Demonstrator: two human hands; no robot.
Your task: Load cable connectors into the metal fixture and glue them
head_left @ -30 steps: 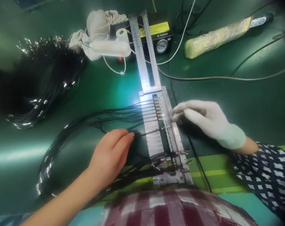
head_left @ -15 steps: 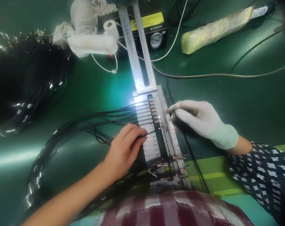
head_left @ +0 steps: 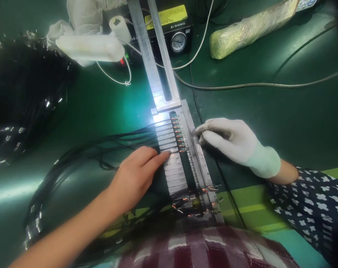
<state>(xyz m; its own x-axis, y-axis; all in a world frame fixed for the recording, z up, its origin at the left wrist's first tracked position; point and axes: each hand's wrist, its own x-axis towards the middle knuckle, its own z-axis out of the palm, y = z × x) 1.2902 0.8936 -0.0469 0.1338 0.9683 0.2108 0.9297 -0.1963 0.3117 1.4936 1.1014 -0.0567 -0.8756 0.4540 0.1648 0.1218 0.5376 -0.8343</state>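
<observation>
A long slotted metal fixture (head_left: 176, 175) lies on the green bench. Several black cables (head_left: 142, 131) run in from the left across its grooves. Their stripped ends, with copper and small metal tips (head_left: 179, 131), stand in a row over the fixture's slot. My bare left hand (head_left: 138, 173) is closed on a black cable, the thumb pressing at a groove below that row. My right hand (head_left: 231, 143), in a white glove, has thumb and fingers drawn together at the fixture's right edge. No separate object shows between them.
More loose cable ends (head_left: 205, 190) lie over the fixture's near end. A black box with a gauge (head_left: 178, 41) and a white cylindrical item (head_left: 90, 48) stand behind. A wrapped yellowish bundle (head_left: 241, 39) lies back right. A dark cable heap (head_left: 26, 93) is at left.
My left hand has lowered the cable into the groove below the others, and its tip now lines up with the row. My right hand stays at the fixture's edge. The view shifts slightly.
</observation>
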